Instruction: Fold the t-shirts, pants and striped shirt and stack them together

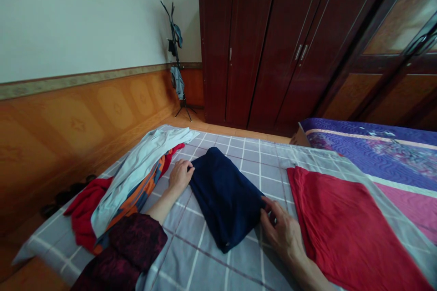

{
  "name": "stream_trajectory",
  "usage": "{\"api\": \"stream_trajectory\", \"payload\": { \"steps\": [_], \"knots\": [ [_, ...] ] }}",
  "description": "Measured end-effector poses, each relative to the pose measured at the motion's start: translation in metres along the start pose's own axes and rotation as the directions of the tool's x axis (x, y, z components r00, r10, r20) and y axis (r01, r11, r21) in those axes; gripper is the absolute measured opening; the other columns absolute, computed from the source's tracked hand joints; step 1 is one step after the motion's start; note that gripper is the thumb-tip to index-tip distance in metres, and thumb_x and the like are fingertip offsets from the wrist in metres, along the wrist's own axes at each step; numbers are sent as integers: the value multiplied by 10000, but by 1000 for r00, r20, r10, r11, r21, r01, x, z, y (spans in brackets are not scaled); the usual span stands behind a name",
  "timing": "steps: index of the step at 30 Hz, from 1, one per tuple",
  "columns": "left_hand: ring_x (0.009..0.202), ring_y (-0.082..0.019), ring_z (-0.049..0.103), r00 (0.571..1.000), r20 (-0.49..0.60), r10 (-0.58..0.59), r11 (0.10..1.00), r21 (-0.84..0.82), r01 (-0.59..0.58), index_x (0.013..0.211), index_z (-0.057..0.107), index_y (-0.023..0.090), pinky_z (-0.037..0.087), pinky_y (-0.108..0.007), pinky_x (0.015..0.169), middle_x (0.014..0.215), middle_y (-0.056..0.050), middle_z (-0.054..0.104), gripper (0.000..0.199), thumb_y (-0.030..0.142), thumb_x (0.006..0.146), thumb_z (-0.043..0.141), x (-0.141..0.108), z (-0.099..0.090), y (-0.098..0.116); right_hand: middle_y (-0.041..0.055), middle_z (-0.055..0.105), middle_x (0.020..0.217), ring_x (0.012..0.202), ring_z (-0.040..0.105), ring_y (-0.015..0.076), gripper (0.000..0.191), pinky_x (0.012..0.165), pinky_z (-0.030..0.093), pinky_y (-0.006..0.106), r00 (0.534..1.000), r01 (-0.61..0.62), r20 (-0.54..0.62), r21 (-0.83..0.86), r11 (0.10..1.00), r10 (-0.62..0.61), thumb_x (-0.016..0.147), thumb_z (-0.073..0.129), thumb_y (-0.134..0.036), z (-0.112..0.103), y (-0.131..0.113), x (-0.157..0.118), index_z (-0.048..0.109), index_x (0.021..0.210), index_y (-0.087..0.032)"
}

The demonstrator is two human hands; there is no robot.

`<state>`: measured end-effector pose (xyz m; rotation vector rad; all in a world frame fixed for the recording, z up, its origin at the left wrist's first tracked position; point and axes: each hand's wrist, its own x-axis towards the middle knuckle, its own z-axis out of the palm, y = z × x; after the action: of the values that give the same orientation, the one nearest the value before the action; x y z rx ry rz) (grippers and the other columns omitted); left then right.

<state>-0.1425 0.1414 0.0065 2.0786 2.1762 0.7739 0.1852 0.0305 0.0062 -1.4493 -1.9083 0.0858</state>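
A dark navy folded garment (227, 195) lies in the middle of the bed; its exact kind does not show. At its far left corner, my left hand (180, 175) pinches the edge of the cloth, fingers closed. My right hand (282, 227) has thumb and fingertips closed on the right-hand edge. Between the two hands the cloth is a rough rectangle with a raised ridge at the far end. Right of my right hand lies a red folded cloth (351, 227), flat on the sheet.
A grey checked sheet (191, 259) covers the bed. Along its left side is a heap of clothes: a pale blue garment (136, 163), orange-and-blue and red ones. Beyond stand a coat rack (175, 45) and a dark red wardrobe (252, 45). Purple bedding (375, 145) lies at right.
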Motion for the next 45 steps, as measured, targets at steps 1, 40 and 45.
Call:
{"api": "stream_trajectory", "payload": {
  "steps": [1, 40, 45],
  "knots": [
    [931, -215, 551, 1000, -4, -8, 1000, -2, 8, 842, 614, 204, 428, -311, 832, 893, -45, 604, 49, 214, 820, 571, 1, 0, -2, 43, 631, 820, 663, 626, 151, 277, 552, 502, 251, 997, 72, -16, 9, 997, -72, 876, 437, -245, -1, -4, -2, 569, 1110, -178],
    [951, -227, 592, 999, 21, -48, 994, 97, 46, 886, 644, 184, 422, -289, 804, 936, -76, 649, 173, 337, 818, 601, 5, -10, -23, 73, 572, 1268, 1180, 502, 275, 267, 916, 470, 427, 733, 565, 440, 30, 825, -518, 825, 562, -203, -1, -68, -12, 628, 1080, -246],
    [923, -203, 600, 999, 18, -44, 995, 94, 42, 894, 602, 181, 422, -275, 793, 914, -60, 650, 119, 283, 842, 573, 4, -8, -24, 51, 603, 1229, 1156, 519, 255, 199, 915, 476, 405, 770, 536, 369, 68, 841, -521, 846, 549, -220, 3, -65, -15, 645, 1018, -245]
  ]
}}
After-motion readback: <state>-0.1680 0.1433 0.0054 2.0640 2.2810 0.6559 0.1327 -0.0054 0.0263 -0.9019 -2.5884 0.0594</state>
